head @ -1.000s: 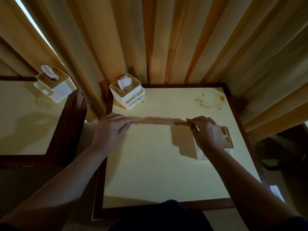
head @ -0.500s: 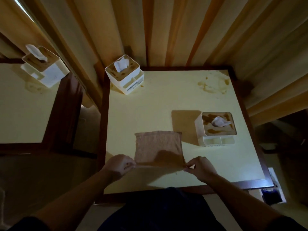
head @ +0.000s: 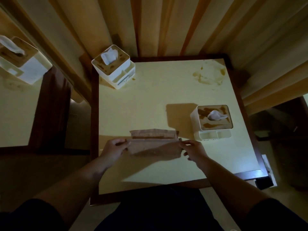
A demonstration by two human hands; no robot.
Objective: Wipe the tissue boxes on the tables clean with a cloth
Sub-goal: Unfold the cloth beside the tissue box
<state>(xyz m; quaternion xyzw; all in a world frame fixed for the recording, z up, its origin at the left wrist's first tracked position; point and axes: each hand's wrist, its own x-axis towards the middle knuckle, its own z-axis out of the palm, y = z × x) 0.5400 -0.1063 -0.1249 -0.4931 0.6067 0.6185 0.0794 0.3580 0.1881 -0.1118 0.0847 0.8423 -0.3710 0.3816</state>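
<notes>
A brownish cloth (head: 154, 144) lies on the cream table (head: 150, 100), its near half folded up over the far half. My left hand (head: 115, 147) pinches its left edge and my right hand (head: 191, 150) pinches its right edge. A white tissue box with brown stains on its lid (head: 213, 121) stands just right of the cloth. A second stained tissue box (head: 113, 65) sits at the table's far left corner. A third tissue box (head: 21, 62) stands on the neighbouring table at left.
Brown smears (head: 208, 75) mark the table's far right corner. The dark wooden rim (head: 94, 130) frames the table, with a gap to the left table (head: 15, 114). Curtains (head: 166, 22) hang close behind both tables.
The cloth was held stretched in the air, then laid flat on the table. Now both hands have lifted its near edge and folded it away from me.
</notes>
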